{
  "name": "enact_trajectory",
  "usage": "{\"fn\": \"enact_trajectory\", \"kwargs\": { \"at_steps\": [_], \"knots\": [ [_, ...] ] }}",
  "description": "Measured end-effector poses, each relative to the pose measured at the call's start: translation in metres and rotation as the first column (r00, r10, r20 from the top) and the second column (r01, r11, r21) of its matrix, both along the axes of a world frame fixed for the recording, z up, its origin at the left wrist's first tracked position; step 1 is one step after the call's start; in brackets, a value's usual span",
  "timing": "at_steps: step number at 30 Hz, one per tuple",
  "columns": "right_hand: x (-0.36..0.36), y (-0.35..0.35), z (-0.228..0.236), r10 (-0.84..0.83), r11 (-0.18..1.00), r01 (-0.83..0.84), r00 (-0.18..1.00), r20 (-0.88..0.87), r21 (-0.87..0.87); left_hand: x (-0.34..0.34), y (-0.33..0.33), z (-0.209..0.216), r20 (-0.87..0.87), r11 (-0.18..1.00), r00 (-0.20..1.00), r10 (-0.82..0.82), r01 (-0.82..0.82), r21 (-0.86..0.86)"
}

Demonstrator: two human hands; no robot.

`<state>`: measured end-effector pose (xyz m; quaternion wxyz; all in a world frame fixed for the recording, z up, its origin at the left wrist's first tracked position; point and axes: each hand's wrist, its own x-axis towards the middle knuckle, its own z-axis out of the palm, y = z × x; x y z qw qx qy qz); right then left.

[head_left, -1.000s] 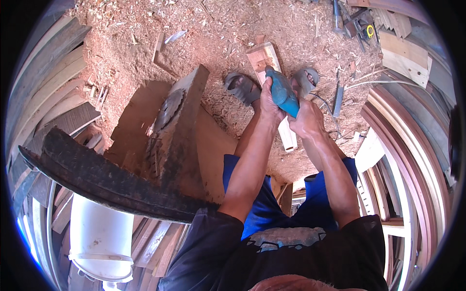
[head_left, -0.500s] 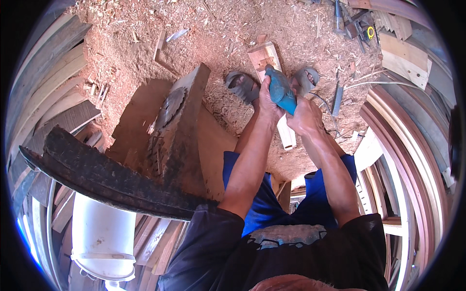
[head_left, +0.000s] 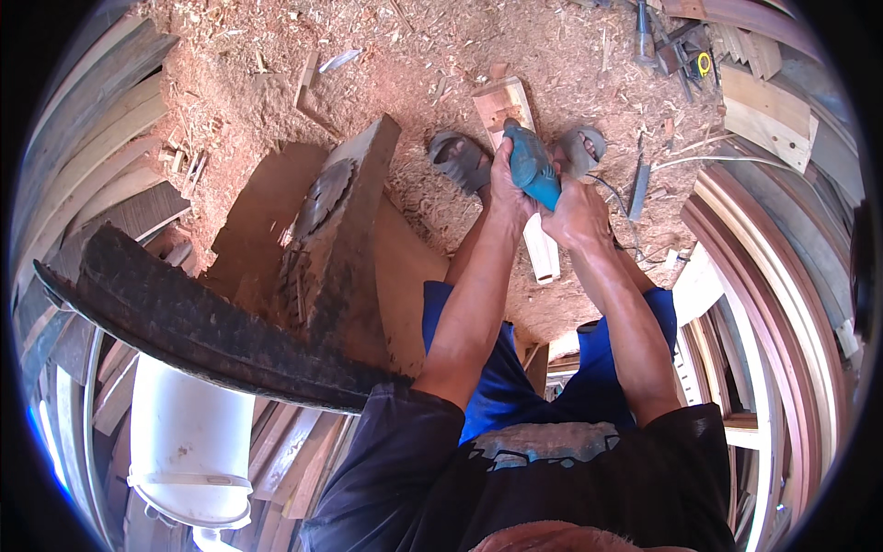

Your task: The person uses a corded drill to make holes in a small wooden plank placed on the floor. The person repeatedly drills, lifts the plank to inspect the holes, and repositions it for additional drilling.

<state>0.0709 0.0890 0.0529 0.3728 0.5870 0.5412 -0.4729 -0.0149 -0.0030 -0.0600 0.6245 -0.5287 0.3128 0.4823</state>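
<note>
Both my hands grip a teal power tool held over a light wooden strip that lies on the sawdust floor between my two sandalled feet. My left hand wraps the tool's near left side. My right hand holds its rear end. The tool's working end points away from me, down toward the strip. What sits under the tool's head is hidden.
A table-saw block with a round blade stands left of my legs. A dark curved plank and a white bucket lie lower left. Curved wooden frames stack on the right; hand tools and boards lie top right.
</note>
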Motion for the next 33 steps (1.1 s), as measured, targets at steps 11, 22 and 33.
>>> {"fn": "enact_trajectory", "kwargs": {
  "at_steps": [11,22,33],
  "knots": [
    [0.003,0.007,-0.001,0.022,1.0,-0.022,0.999,-0.028,-0.007,0.005,-0.001,-0.004,-0.025,1.0,1.0,0.002,-0.002,-0.026],
    [0.008,-0.009,-0.034,0.024,0.999,-0.022,0.999,-0.028,0.05,0.008,-0.018,-0.045,-0.135,0.998,0.99,-0.034,0.04,0.043],
    [0.034,-0.007,0.024,-0.028,0.999,0.032,0.992,-0.12,0.034,0.017,-0.002,0.037,-0.078,0.989,0.997,-0.001,0.013,0.15]
  ]
}}
